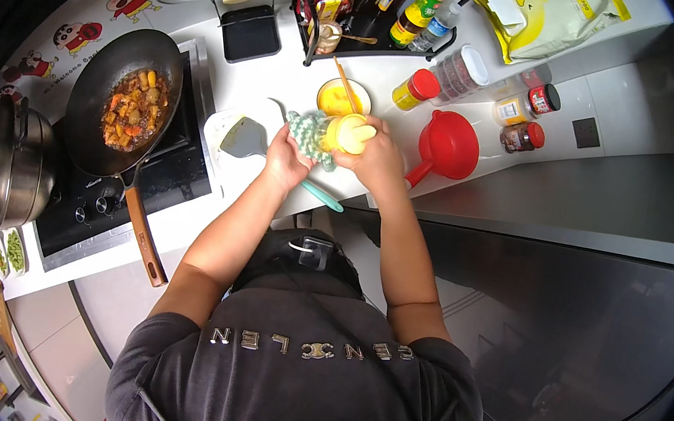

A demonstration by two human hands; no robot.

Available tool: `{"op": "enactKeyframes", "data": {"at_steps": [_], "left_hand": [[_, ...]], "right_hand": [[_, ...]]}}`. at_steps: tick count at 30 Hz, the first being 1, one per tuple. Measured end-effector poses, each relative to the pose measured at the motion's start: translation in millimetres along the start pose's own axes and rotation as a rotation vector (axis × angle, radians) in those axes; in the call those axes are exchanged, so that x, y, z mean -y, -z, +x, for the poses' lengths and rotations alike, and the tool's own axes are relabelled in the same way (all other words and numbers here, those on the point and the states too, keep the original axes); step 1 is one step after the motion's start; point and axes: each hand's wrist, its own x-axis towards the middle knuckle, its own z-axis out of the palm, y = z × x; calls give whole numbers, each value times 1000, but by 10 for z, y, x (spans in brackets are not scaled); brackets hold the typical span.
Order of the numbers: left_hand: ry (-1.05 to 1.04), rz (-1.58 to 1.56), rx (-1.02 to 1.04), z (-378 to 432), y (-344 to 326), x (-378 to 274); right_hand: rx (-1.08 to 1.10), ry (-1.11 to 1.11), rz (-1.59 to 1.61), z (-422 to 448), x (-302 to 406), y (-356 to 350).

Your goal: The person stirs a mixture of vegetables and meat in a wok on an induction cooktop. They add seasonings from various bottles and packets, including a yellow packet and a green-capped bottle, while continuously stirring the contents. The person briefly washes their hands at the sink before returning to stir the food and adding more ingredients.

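Both my hands meet over the counter edge. My left hand (287, 161) holds a green-and-white checked knitted cover or cloth (308, 136) wrapped about a clear container. On the yellow lid (353, 133) of that container, my right hand (378, 155) has its fingers closed. Just behind it stands a bowl of yellow liquid (336, 100) with wooden chopsticks (346, 82) in it. A grey spatula (246, 138) with a turquoise handle lies on a white tray (212, 151) left of my hands, its handle passing beneath my left wrist. Right of my hands is a red ladle-like scoop (449, 145).
A wok (86, 116) of chunky food in sauce rests on the black cooktop (180, 175), its wooden handle (141, 237) jutting past the counter. A steel pot (7, 170) stands farther left. A bottle rack (375, 51) and a red-capped jar (416, 90) are behind my hands.
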Motion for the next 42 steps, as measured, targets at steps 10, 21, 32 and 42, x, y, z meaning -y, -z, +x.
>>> {"op": "enactKeyframes", "data": {"at_steps": [10, 21, 32, 42], "left_hand": [[-9, -115, -22, 91, 119, 55], [-130, 179, -144, 62, -33, 183], [-328, 709, -332, 112, 64, 77], [17, -51, 89, -174, -139, -239]], "right_hand": [[25, 72, 69, 23, 55, -22], [-62, 21, 38, -19, 223, -158], [-98, -11, 18, -22, 142, -157], [-355, -294, 2, 494, -633, 145]]}}
